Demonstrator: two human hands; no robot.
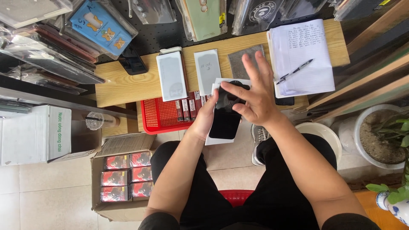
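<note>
Above the lap, just in front of the wooden shelf [128, 85]: a black phone [225, 119] on a white card [213, 138], gripped along its left edge by the left hand [206, 117]. Right hand [253, 91] spread, fingers fanned, thumb and forefinger touching the phone's top. Red basket [159, 115] just beside; notepad [302, 55] with pen [295, 71] further right.

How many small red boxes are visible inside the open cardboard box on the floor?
6 small red boxes, in two columns of three inside the open cardboard box: top, middle, bottom. More may be hidden beneath them.
</note>
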